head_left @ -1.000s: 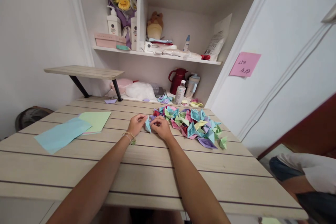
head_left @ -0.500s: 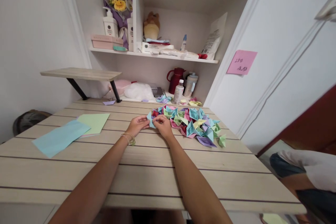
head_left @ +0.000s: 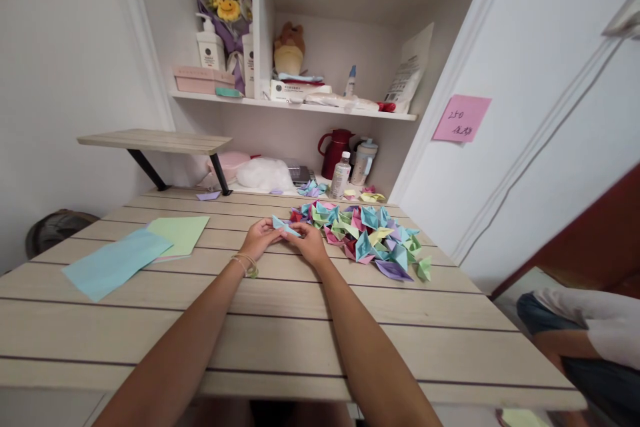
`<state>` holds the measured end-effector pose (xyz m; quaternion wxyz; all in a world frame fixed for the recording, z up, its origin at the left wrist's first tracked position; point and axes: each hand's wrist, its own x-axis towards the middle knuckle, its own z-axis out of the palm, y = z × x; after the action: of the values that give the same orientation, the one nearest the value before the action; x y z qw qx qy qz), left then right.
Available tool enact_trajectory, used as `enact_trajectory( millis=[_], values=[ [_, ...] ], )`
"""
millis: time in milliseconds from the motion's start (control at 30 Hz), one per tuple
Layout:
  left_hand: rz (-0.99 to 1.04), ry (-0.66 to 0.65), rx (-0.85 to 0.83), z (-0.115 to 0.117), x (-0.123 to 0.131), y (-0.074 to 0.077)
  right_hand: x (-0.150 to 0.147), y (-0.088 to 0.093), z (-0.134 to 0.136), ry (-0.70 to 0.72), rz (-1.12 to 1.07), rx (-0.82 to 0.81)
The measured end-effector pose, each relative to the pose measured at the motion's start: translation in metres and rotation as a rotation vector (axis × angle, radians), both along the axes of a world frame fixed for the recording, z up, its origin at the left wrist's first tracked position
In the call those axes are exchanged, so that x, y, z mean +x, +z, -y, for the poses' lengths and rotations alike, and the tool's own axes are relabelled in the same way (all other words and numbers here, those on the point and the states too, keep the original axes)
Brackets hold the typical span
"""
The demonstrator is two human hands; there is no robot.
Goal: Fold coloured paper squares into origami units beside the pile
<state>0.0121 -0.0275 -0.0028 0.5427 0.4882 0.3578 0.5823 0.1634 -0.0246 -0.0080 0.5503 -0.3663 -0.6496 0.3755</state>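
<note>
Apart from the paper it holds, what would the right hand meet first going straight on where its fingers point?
Probably the left hand, which faces the right hand across the folded blue paper they both hold; depth is hard to judge here.

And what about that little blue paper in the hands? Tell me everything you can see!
The blue paper is light blue, folded into a small, slim, pointed shape. It slants, its upper tip toward the left. The fingers of the left hand and right hand hold it, partly covering it, just left of the colourful pile. Its finer folds are too small to tell.
</note>
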Motion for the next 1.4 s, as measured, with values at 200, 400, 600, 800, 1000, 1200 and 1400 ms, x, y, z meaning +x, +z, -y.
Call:
enact_trajectory(
  millis=[200,400,600,800,1000,1200,1400],
  values=[
    [-0.189,0.000,0.076,0.002,-0.001,0.004,0.003,-0.005,-0.005,0.017,-0.016,-0.035],
    [-0.260,0.007,0.110,0.000,-0.004,0.005,0.002,-0.006,-0.004,0.046,-0.019,-0.024],
    [-0.241,0.035,0.075,-0.003,-0.006,0.002,-0.001,-0.007,-0.005,0.012,-0.081,-0.090],
    [-0.047,0.111,0.012,-0.005,-0.006,0.000,0.001,-0.008,-0.008,-0.066,-0.135,-0.011],
    [0.069,0.121,-0.031,-0.006,-0.006,0.001,0.004,-0.007,-0.008,-0.184,0.016,0.144],
    [0.054,0.108,-0.045,-0.007,-0.005,0.000,0.006,-0.009,-0.009,-0.198,0.114,0.224],
    [0.055,0.121,-0.058,-0.007,-0.005,-0.001,0.004,-0.011,-0.009,-0.175,0.085,0.190]
  ],
)
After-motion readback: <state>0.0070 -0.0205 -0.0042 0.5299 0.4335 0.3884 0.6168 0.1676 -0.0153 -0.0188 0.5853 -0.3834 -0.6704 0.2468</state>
